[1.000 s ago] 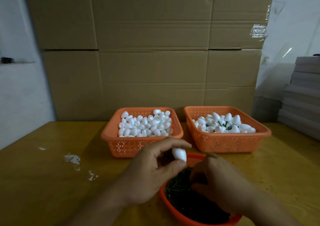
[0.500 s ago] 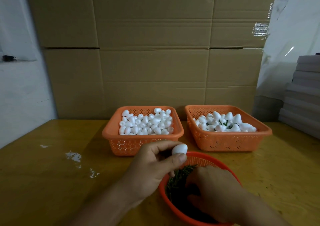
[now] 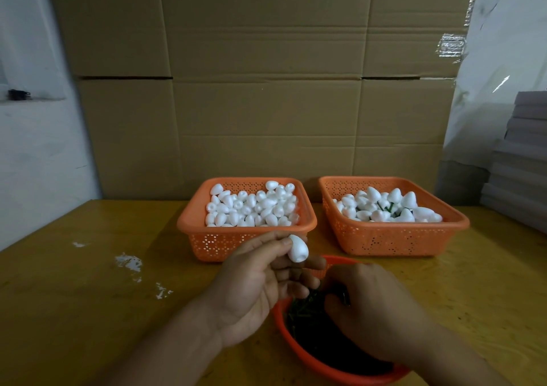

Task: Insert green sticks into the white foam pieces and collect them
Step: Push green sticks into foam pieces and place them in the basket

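Compared with half a second ago, the left hand [image 3: 254, 285] has turned palm-up, so the white foam piece [image 3: 298, 248] now stands more upright and slightly higher, just in front of the left orange basket [image 3: 207, 237]. Thumb and forefinger pinch the foam piece, while the other fingers curl loosely below it. The right hand [image 3: 376, 305] remains down in the round orange bowl [image 3: 299, 347], fingers curled into the green sticks [image 3: 305, 305]; whether they pinch one cannot be told. The right orange basket [image 3: 393, 240] holds foam pieces already fitted with sticks. All three containers rest on the yellow table [image 3: 88, 311].
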Demonstrator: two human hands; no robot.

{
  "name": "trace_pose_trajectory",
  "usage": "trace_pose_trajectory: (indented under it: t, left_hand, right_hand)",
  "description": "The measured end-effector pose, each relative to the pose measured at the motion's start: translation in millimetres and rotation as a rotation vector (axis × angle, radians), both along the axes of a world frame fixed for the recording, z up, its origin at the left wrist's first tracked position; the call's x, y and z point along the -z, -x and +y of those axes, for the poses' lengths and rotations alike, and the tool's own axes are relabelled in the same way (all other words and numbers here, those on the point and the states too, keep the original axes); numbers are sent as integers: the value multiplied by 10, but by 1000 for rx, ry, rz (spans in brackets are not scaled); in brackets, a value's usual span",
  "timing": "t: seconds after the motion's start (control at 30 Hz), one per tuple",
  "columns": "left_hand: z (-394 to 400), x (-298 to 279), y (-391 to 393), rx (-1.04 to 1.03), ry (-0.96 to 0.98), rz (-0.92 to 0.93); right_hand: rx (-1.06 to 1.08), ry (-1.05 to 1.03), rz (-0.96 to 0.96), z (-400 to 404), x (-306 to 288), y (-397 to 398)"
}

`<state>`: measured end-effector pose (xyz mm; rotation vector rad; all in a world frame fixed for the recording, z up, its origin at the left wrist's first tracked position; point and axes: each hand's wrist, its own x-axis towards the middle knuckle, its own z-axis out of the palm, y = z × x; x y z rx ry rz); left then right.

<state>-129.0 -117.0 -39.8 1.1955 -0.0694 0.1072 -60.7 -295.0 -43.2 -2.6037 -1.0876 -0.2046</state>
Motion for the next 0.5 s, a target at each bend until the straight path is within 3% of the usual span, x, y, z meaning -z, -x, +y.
trace_pose_trajectory:
  t: [0.17,0.37,0.5]
  left_hand:
    - [15,-10,-3,-2,57,26]
    - [21,7,-19,-101,31,79]
    - [20,5,-14,-129,31,102]
  right_hand:
    - [-56,-181,-1,-10,17,-56]
    - [-82,-703,-76,11,32,-23]
    - [-176,-890,1,29,3,57]
